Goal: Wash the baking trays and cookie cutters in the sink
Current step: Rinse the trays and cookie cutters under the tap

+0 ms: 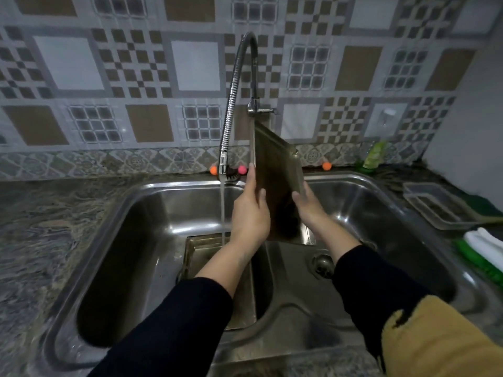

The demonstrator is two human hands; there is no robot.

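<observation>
While water runs beside it, I hold the baking tray (pixel 275 170) upright over the sink (pixel 141 213), left hand (pixel 251 210) gripping its left edge, right hand (pixel 306 202) clasping the right edge, second tray (pixel 206 254) lying below.

One dark baking tray (pixel 275 170) is standing upright over the sink (pixel 152 191); a second tray (pixel 202 257) is lying flat in the basin.

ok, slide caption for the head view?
Both hands hold a baking tray upright over the sink, beside the tap's running water.
</observation>
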